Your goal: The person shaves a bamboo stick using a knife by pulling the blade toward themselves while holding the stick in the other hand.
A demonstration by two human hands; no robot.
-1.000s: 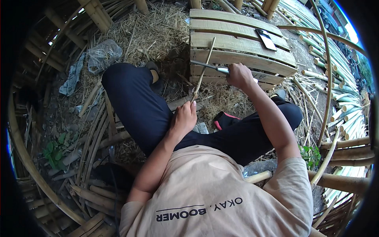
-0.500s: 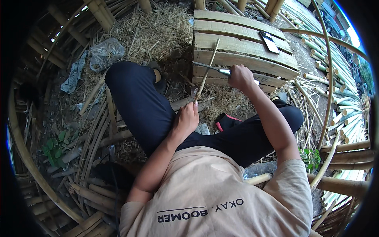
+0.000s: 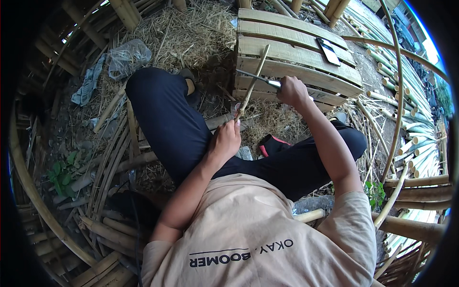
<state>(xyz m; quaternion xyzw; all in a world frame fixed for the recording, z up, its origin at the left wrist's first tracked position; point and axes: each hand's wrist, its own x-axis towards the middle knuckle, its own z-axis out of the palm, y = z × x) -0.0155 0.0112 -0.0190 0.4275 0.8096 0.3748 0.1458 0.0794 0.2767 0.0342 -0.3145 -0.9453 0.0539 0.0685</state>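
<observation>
My left hand (image 3: pixel 226 139) is closed around the lower end of a thin bamboo stick (image 3: pixel 262 60), near my lap. The stick points away from me and leans a little to the right, with a knot low on its length. Gripped in my right hand (image 3: pixel 293 92) is a knife (image 3: pixel 247 74) with a long narrow blade; my fingers cover most of its handle. The blade crosses the stick at about its middle and seems to touch it, tip pointing left.
A slatted wooden crate (image 3: pixel 296 50) stands ahead, with a phone (image 3: pixel 328 51) on top. Cut bamboo poles (image 3: pixel 420 138) are stacked at right. A clear plastic bag (image 3: pixel 128 58) lies on straw at left. A black and red item (image 3: pixel 274 145) sits between my legs.
The view has shifted slightly. Both hands keep their grips, and the knife remains across the stick at nearly the same spot.
</observation>
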